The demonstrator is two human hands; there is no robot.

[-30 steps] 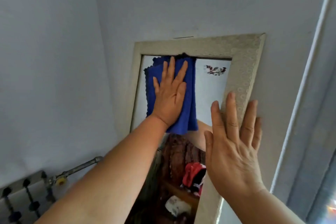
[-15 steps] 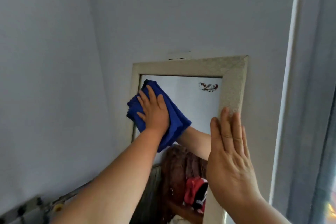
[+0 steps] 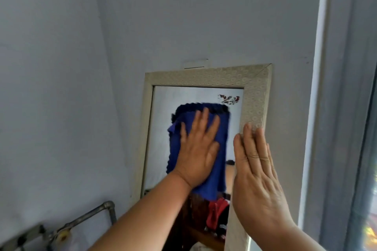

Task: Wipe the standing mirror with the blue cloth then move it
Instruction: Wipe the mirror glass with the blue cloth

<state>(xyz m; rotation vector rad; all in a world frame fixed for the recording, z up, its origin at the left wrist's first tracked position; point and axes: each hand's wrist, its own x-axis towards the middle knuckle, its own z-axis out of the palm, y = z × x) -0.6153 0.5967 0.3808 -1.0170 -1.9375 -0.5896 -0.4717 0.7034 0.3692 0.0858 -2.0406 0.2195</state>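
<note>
The standing mirror (image 3: 257,96), with a pale patterned frame, leans against the wall in a corner. My left hand (image 3: 199,149) lies flat on the blue cloth (image 3: 221,138) and presses it against the glass in the upper middle of the mirror. My right hand (image 3: 259,179) rests flat with fingers together on the mirror's right frame edge, holding nothing. A small bird sticker (image 3: 228,99) sits at the glass's top right. The cloth hides part of the glass.
A metal pipe (image 3: 89,216) with valves runs along the wall at lower left. A window frame (image 3: 318,108) and curtain stand close on the right. The mirror reflects wooden furniture and red clothing (image 3: 216,214).
My left hand has swept the cloth from the glass's top, over to the upper left edge, then to the middle right. The view has tilted upward. My right hand stays on the frame.
</note>
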